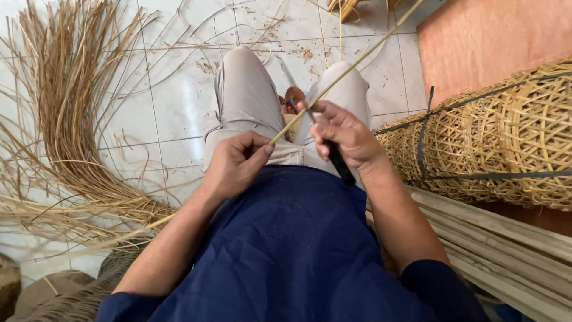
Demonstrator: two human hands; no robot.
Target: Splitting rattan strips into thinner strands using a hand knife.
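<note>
Rattan strip (333,83) — pinched by left hand (235,164), right hand (345,134) with knife (336,158)

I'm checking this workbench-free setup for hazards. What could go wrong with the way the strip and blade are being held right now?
The right hand holds a dark-handled knife against the thin cane strip, close to the left hand that pinches the strip; a slip could likely cut those fingers. The work sits over the lap, so the blade might strike the light trousers. The long strip could whip or snap.
</note>
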